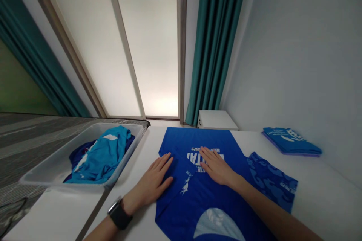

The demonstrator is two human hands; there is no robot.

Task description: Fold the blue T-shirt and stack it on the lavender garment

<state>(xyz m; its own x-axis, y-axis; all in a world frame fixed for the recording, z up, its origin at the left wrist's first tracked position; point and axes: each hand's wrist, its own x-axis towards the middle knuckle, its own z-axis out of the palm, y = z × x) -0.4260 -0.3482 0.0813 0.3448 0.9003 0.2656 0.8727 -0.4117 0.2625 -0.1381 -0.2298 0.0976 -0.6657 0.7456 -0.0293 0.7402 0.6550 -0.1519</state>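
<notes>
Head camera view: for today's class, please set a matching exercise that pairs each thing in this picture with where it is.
Things:
1. light blue shirt
2. black watch
3. folded blue stack
4. right hand

Places:
A. on the white table, by the wall
B. on the left wrist
C. on the large blue shirt
D. in the plastic tray

Right pairs: 1-D, 2-B, 3-A, 4-C
</notes>
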